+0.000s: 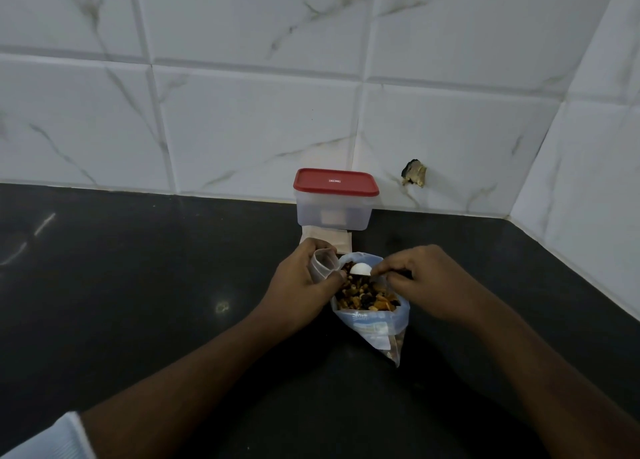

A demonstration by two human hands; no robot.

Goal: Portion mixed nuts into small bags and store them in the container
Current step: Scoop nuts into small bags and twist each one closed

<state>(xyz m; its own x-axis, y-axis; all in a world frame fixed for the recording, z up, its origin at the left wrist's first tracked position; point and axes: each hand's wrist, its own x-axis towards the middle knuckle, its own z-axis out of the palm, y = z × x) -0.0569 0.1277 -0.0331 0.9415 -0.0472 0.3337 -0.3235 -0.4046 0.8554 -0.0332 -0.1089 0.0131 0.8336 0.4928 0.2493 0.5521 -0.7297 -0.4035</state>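
A large clear bag [375, 323] with a bluish rolled rim stands open on the black counter, full of mixed nuts [367, 297]. My left hand [304, 282] grips a small clear bag [323, 263] at the big bag's left edge, its mouth held open. My right hand [424, 280] pinches the handle of a white spoon [360, 269] whose bowl sits over the nuts, close to the small bag. Behind them stands a clear container [334, 213] with a red lid [336, 181] shut on it.
A stack of flat small bags [341, 242] lies between the container and my hands. The black counter [138, 303] runs left and toward me. A white tiled wall [242, 112] backs it, with a chipped hole [414, 173] at the right.
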